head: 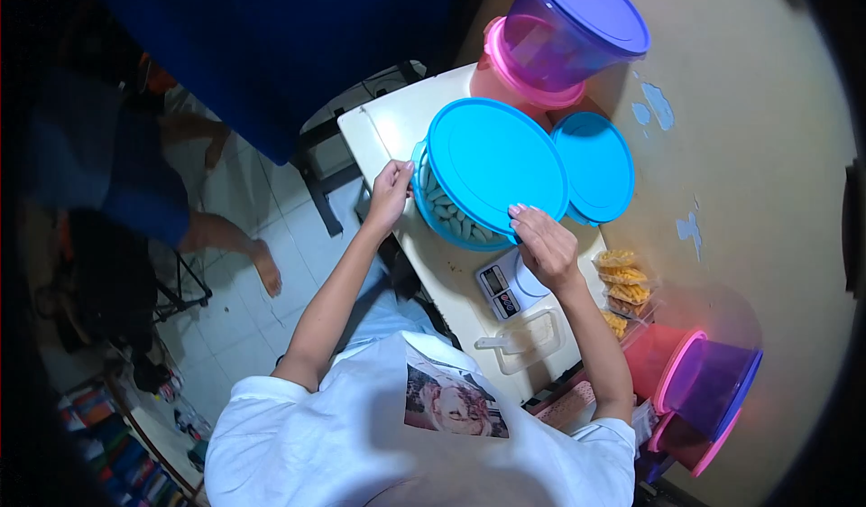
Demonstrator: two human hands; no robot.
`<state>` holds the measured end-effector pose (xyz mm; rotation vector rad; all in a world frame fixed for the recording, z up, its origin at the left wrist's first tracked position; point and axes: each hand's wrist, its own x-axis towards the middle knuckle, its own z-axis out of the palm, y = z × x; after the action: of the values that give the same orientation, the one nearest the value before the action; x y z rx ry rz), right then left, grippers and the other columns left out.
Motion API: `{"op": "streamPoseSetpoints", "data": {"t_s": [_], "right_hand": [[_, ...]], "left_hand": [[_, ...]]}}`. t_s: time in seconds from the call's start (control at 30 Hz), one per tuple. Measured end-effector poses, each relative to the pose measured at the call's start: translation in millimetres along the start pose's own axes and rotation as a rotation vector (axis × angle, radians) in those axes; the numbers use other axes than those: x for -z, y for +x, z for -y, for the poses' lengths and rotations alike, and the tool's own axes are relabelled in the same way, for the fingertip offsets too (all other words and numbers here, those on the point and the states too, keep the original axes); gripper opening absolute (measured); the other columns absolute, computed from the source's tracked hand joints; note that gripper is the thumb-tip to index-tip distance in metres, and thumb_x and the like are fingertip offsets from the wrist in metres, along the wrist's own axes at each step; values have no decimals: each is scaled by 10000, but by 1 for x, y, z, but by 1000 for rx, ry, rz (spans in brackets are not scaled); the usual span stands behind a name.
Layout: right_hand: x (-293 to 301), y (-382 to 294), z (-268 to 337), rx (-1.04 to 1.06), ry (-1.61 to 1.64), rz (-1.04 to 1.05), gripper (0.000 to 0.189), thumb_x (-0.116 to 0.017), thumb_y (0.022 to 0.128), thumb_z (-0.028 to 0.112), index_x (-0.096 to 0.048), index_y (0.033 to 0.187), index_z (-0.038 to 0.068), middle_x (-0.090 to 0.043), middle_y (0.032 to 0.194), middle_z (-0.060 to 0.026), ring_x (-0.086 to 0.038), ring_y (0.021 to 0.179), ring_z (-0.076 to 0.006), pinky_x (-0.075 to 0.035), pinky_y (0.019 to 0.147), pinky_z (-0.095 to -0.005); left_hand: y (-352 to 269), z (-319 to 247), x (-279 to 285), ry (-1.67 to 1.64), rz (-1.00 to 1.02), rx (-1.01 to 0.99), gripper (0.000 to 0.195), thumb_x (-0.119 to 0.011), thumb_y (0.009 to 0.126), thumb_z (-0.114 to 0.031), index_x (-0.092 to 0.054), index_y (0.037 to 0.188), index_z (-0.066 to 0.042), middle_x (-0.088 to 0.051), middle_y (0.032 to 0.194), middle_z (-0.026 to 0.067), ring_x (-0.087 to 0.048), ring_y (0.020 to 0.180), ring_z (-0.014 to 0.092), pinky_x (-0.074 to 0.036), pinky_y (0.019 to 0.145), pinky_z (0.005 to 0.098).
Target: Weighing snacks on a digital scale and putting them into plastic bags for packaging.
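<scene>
A round blue plastic tub (423,216) stands on the white table, with many pale oval pieces (453,216) inside. My left hand (389,196) grips the tub's rim at its left side. Tilted over the tub is its blue lid (497,162), leaving the near-left part of the opening uncovered. The lid's near edge is pinched in my right hand (549,246), fingers on top and the thumb hidden. Under my right wrist lies a white digital kitchen scale (497,284), partly covered by the hand. A clear plastic tray (534,341) with a scoop (494,342) rests nearer my body.
A smaller blue-lidded tub (599,169) adjoins the large one. Behind stand a purple tub (561,40) and a pink tub (504,87), stacked. Bagged yellow snacks (626,284) line the wall, near more pink and purple tubs (703,378). Another person's leg (226,236) shows at left.
</scene>
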<state>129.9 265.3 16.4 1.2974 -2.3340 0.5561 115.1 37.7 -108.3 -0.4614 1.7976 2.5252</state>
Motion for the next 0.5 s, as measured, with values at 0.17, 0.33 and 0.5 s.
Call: {"op": "streamPoseSetpoints", "data": {"t_s": [0.17, 0.33, 0.5], "right_hand": [[11, 11, -2, 22, -54, -101, 176, -541, 691, -24, -538, 866, -10, -594, 930, -128, -585, 874, -247, -476, 765, -337], [27, 35, -4, 52, -125, -208, 172, -550, 698, 5, -544, 869, -8, -593, 941, -130, -583, 882, -242, -473, 764, -336], [50, 63, -21, 66, -254, -283, 186, -564, 691, 26, -546, 873, -5, -593, 943, -122, -583, 885, -236, -474, 760, -333]], "left_hand": [[-2, 0, 1, 124, -37, -37, 227, -440, 870, -263, -474, 763, -65, -438, 608, -27, -409, 553, 48, -361, 527, 194], [-1, -3, 3, 126, -9, -15, 225, -433, 874, -253, -470, 780, -52, -449, 611, -16, -412, 546, 52, -364, 517, 193], [3, -5, 7, 162, 54, -9, 230, -428, 877, -251, -476, 779, -49, -469, 617, -12, -423, 546, 51, -370, 519, 191]]}}
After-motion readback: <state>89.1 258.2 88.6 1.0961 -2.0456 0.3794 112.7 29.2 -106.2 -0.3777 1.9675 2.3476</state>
